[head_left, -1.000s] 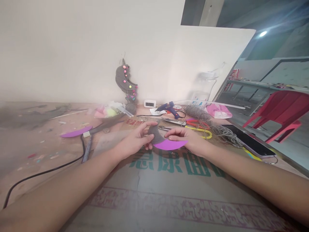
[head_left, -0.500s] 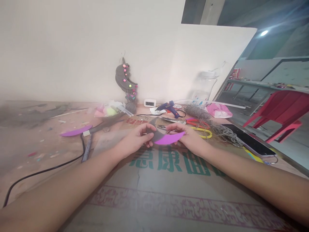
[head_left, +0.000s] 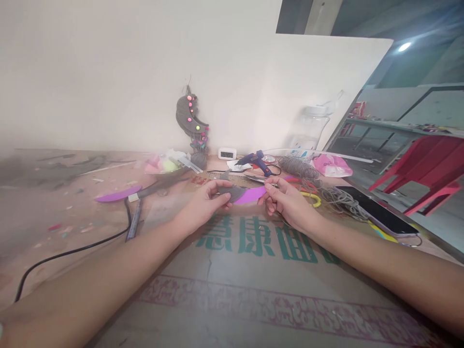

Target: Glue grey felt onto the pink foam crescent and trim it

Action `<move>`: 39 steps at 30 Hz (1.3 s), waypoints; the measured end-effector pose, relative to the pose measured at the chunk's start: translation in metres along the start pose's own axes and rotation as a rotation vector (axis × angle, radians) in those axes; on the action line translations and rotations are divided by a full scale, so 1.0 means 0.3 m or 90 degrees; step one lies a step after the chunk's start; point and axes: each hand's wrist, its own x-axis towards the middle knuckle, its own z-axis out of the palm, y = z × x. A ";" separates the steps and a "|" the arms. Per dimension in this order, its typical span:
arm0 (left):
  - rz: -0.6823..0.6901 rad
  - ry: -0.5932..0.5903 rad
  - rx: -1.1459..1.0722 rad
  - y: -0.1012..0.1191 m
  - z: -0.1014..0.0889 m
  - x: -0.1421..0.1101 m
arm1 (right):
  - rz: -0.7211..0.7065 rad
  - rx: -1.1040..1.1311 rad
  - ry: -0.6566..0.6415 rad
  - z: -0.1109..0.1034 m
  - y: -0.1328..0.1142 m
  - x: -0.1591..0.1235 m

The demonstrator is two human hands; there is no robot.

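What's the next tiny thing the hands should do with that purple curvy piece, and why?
I'd say the right hand might wind another turn of grey yarn onto the purple piece. The left hand pinches the yarn-covered part, and bare purple shows beside it. I can't tell whether the right hand holds a strand.

From where I stand, the right hand point(head_left: 290, 203) is now turned, with its fingers curled closer together. The purple end point(head_left: 251, 195) of the grey crescent point(head_left: 238, 193) is lifted higher, and its tip, visible before, disappears at these fingers.
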 end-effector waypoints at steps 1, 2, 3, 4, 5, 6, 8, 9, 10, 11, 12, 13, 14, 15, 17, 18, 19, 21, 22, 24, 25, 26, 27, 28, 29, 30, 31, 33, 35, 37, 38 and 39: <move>0.005 0.002 0.009 0.002 0.001 0.000 | 0.009 -0.003 -0.004 -0.003 0.002 0.002; 0.011 0.006 0.018 0.003 0.001 0.000 | 0.014 -0.003 -0.006 -0.005 0.004 0.004; 0.016 0.010 0.025 0.004 0.001 0.001 | 0.012 0.002 -0.004 -0.008 0.006 0.006; 0.021 0.014 0.030 0.004 0.001 0.001 | 0.009 0.010 0.003 -0.009 0.008 0.007; 0.026 0.017 0.035 0.004 0.001 0.002 | 0.006 0.018 0.007 -0.010 0.009 0.007; 0.029 0.019 0.039 0.003 0.000 0.002 | 0.005 0.024 0.007 -0.010 0.010 0.008; 0.037 0.021 0.047 0.002 0.000 0.001 | 0.015 0.012 -0.009 -0.009 0.010 0.006; 0.042 0.019 0.052 0.003 0.000 0.000 | 0.022 -0.007 -0.023 -0.008 0.010 0.005; 0.046 0.016 0.060 0.005 0.001 -0.003 | 0.029 -0.033 -0.040 -0.007 0.010 0.004; 0.047 0.013 0.070 0.008 0.003 -0.006 | 0.035 -0.059 -0.054 -0.006 0.010 0.003; 0.045 0.009 0.083 0.012 0.005 -0.010 | 0.037 -0.080 -0.063 -0.006 0.010 0.002; 0.039 0.005 0.100 0.016 0.007 -0.015 | 0.038 -0.091 -0.068 -0.006 0.010 0.001; 0.031 0.003 0.119 0.021 0.010 -0.019 | 0.037 -0.095 -0.070 -0.006 0.011 0.001; 0.024 0.004 0.137 0.026 0.012 -0.023 | 0.034 -0.093 -0.071 -0.007 0.011 0.001; 0.021 0.017 0.158 0.033 0.014 -0.025 | 0.031 -0.092 -0.076 -0.010 0.012 0.002; 0.027 0.030 0.158 0.035 0.014 -0.024 | 0.031 -0.100 -0.083 -0.012 0.013 0.002; 0.034 0.043 0.154 0.035 0.014 -0.022 | 0.032 -0.116 -0.091 -0.014 0.014 0.001; 0.044 0.063 0.141 0.034 0.013 -0.017 | 0.032 -0.157 -0.105 -0.016 0.017 0.000; 0.046 0.068 0.137 0.034 0.013 -0.015 | 0.030 -0.174 -0.111 -0.016 0.019 0.000; 0.045 0.073 0.140 0.035 0.015 -0.013 | 0.025 -0.183 -0.117 -0.015 0.023 0.000; 0.044 0.071 0.143 0.037 0.017 -0.014 | 0.024 -0.175 -0.118 -0.015 0.024 0.000; 0.043 0.068 0.145 0.039 0.019 -0.016 | 0.025 -0.160 -0.119 -0.014 0.025 0.001; 0.041 0.063 0.144 0.041 0.020 -0.018 | 0.028 -0.140 -0.118 -0.013 0.025 0.003; 0.040 0.058 0.141 0.043 0.022 -0.020 | 0.032 -0.116 -0.113 -0.013 0.024 0.004; 0.039 0.052 0.138 0.043 0.023 -0.022 | 0.037 -0.090 -0.105 -0.013 0.023 0.006; 0.035 0.046 0.139 0.043 0.024 -0.024 | 0.043 -0.066 -0.095 -0.013 0.021 0.007; 0.030 0.040 0.145 0.041 0.025 -0.026 | 0.049 -0.046 -0.085 -0.013 0.018 0.008; 0.027 0.028 0.157 0.031 0.027 -0.027 | 0.059 -0.028 -0.076 -0.013 0.013 0.008; 0.032 0.010 0.151 0.017 0.030 -0.027 | 0.065 -0.040 -0.088 -0.010 0.008 0.006; 0.047 -0.007 0.140 0.004 0.034 -0.028 | 0.068 -0.063 -0.103 -0.006 0.006 0.003; 0.056 -0.010 0.145 -0.001 0.035 -0.028 | 0.068 -0.072 -0.106 -0.004 0.005 0.002; 0.067 -0.013 0.159 -0.004 0.036 -0.028 | 0.066 -0.077 -0.106 -0.002 0.006 0.001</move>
